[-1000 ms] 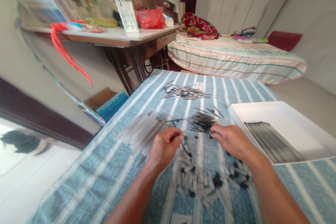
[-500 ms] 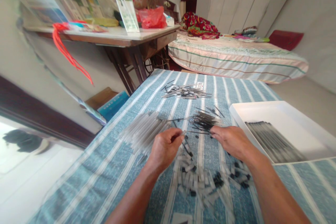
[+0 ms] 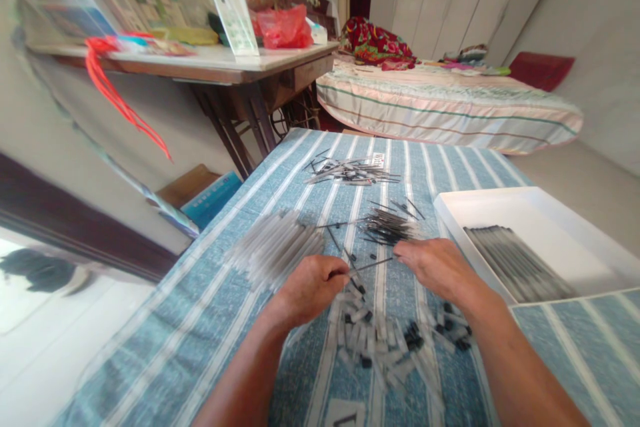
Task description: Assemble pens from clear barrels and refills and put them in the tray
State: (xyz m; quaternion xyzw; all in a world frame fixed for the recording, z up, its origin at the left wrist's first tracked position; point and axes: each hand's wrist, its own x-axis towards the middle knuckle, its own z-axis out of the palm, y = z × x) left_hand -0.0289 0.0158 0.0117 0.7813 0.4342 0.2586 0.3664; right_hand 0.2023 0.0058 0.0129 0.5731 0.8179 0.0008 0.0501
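My left hand is closed around a translucent pen barrel, mostly hidden by the fingers. In a pinch, my right hand holds a thin dark pen refill, whose far end meets the left fingertips. Just beyond the right hand lies a heap of dark refills. Left of it, a bundle of translucent barrels rests on the striped cloth. Small clear caps and black plugs are scattered between my forearms.
A white tray on the right holds a row of dark-cored pens. Another pile of thin refills lies farther back. Beyond the cloth-covered table stand a desk and a bed.
The right hand now has a refill drawn away from the heap, angled toward the left hand. My left hand has dropped slightly lower, and the view has shifted a little.
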